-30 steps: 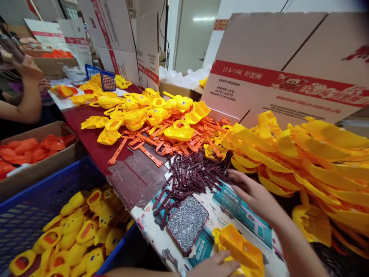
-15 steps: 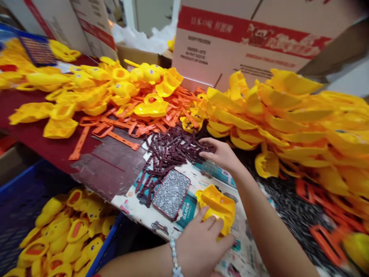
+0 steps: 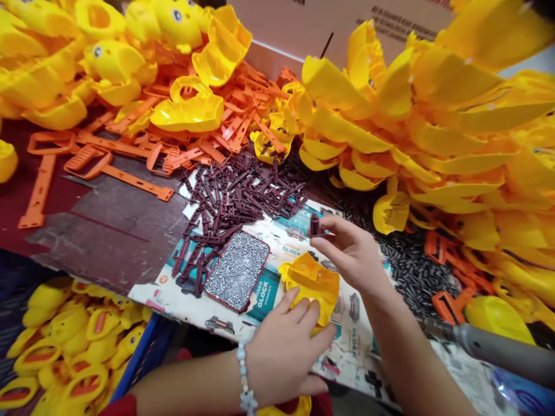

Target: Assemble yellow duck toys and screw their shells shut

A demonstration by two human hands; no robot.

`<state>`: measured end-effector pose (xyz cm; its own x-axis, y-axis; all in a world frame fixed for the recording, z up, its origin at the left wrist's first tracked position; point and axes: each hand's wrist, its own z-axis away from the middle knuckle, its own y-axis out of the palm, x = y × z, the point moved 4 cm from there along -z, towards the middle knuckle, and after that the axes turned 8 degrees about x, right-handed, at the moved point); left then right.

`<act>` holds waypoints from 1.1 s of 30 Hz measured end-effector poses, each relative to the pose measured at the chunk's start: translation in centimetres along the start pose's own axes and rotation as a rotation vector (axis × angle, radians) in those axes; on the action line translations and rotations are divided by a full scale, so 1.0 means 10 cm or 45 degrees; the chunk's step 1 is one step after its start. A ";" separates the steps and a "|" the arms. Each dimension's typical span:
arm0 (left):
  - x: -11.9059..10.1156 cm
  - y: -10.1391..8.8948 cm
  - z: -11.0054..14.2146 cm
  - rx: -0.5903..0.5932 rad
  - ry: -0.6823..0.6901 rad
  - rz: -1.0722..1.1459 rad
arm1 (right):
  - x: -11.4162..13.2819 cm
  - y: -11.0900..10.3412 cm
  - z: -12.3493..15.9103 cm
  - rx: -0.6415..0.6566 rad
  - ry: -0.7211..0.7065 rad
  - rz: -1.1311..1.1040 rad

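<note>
Yellow plastic duck shell (image 3: pixel 310 283) lies on a printed cardboard sheet (image 3: pixel 347 323), near its lower edge — the left hand (image 3: pixel 286 352) grips it, fingers spread across its surface. The right hand (image 3: pixel 351 251) is nearly closed, pinching a small maroon plastic peg (image 3: pixel 314 225) between thumb and forefinger, just above the shell. Loose pegs (image 3: pixel 243 196) heap along the sheet's top edge, beside a red-rimmed tray of silver screws (image 3: pixel 236 271) — a grey power screwdriver (image 3: pixel 498 346) lies off to the right.

One left hand (image 3: pixel 284 352), one right hand (image 3: pixel 351 251), one yellow duck shell (image 3: pixel 312 286), one screw tray (image 3: pixel 236 271), one blue crate (image 3: pixel 139 352); maroon pegs (image 3: pixel 234 196) probably over a hundred.
</note>
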<state>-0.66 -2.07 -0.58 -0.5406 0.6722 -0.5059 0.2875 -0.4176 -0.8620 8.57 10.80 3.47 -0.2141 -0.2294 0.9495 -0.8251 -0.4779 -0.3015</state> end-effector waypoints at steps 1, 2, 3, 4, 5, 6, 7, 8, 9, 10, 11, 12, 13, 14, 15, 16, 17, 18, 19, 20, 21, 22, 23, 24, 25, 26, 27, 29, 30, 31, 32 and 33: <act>0.00 0.00 0.00 -0.003 0.007 0.005 | 0.01 0.01 0.04 -0.003 -0.001 -0.002; 0.00 0.01 0.00 -0.008 0.015 0.010 | 0.01 0.03 0.07 -0.004 0.004 -0.019; 0.00 0.01 0.00 -0.014 0.020 0.014 | -0.01 0.04 0.11 0.002 0.017 -0.050; 0.00 0.01 0.00 -0.019 0.021 0.017 | -0.03 0.06 0.15 0.018 0.038 -0.088; 0.01 0.01 0.00 -0.026 0.019 0.019 | -0.05 0.07 0.18 0.035 0.061 -0.124; 0.01 0.02 0.00 -0.034 0.016 0.018 | -0.07 0.09 0.22 0.053 0.085 -0.147; 0.01 0.02 0.00 -0.041 0.011 0.018 | -0.09 0.09 0.27 0.065 0.104 -0.146; 0.00 0.02 0.00 -0.049 0.005 0.018 | -0.10 0.09 0.31 0.063 0.120 -0.122; -0.01 0.02 0.00 -0.058 -0.004 0.018 | -0.09 0.08 0.35 0.044 0.131 -0.080; -0.02 0.03 -0.01 -0.067 -0.020 0.018 | -0.09 0.06 0.39 0.016 0.139 -0.028; -0.04 0.03 -0.02 -0.075 -0.042 0.017 | -0.07 0.05 0.42 -0.010 0.144 0.047; -0.06 0.04 -0.03 -0.079 -0.073 0.012 | -0.06 0.03 0.44 -0.021 0.144 0.147; -0.07 0.05 -0.05 -0.081 -0.109 0.002 | -0.04 0.03 0.45 -0.010 0.138 0.262; -0.09 0.06 -0.06 -0.082 -0.141 -0.010 | -0.03 0.04 0.45 0.022 0.124 0.384; -0.11 0.07 -0.07 -0.081 -0.166 -0.021 | -0.03 0.05 0.45 0.070 0.104 0.495; -0.12 0.08 -0.08 -0.081 -0.183 -0.030 | -0.03 0.06 0.44 0.119 0.082 0.579; -0.13 0.09 -0.09 -0.082 -0.192 -0.036 | -0.04 0.07 0.44 0.160 0.063 0.623; -0.14 0.09 -0.09 -0.085 -0.194 -0.037 | -0.04 0.08 0.43 0.191 0.050 0.630; -0.15 0.09 -0.09 -0.090 -0.189 -0.036 | -0.04 0.09 0.42 0.211 0.040 0.629; -0.15 0.09 -0.09 -0.092 -0.187 -0.034 | -0.04 0.10 0.42 0.226 0.025 0.636; -0.15 0.09 -0.08 -0.095 -0.187 -0.032 | -0.02 0.10 0.42 0.231 0.001 0.657; -0.15 0.08 -0.08 -0.101 -0.189 -0.031 | 0.00 0.10 0.42 0.226 -0.032 0.698; -0.15 0.08 -0.08 -0.105 -0.193 -0.030 | 0.02 0.11 0.43 0.213 -0.070 0.747; -0.15 0.08 -0.08 -0.108 -0.200 -0.029 | 0.05 0.11 0.45 0.189 -0.108 0.794; -0.15 0.07 -0.08 -0.111 -0.206 -0.029 | 0.06 0.11 0.47 0.164 -0.141 0.829; -0.16 0.07 -0.08 -0.113 -0.210 -0.028 | 0.07 0.11 0.50 0.144 -0.160 0.852; -0.16 0.07 -0.09 -0.111 -0.208 -0.026 | 0.06 0.11 0.53 0.125 -0.169 0.858; -0.17 0.07 -0.09 -0.105 -0.192 -0.019 | 0.04 0.09 0.58 0.070 -0.169 0.854; -0.17 0.06 -0.09 -0.106 -0.182 -0.016 | 0.02 0.08 0.59 0.042 -0.162 0.856; -0.16 0.06 -0.09 -0.110 -0.175 -0.013 | 0.01 0.07 0.60 0.031 -0.153 0.862; -0.15 0.05 -0.09 -0.115 -0.173 -0.010 | -0.01 0.08 0.60 0.032 -0.143 0.872; -0.15 0.03 -0.08 -0.126 -0.174 -0.009 | -0.02 0.09 0.60 0.042 -0.134 0.892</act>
<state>0.90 -2.69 -0.16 -0.6434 0.5830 -0.4962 0.3559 -0.3461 -0.8681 11.02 5.36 2.54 -0.6356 -0.5719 0.5186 -0.4951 -0.2134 -0.8422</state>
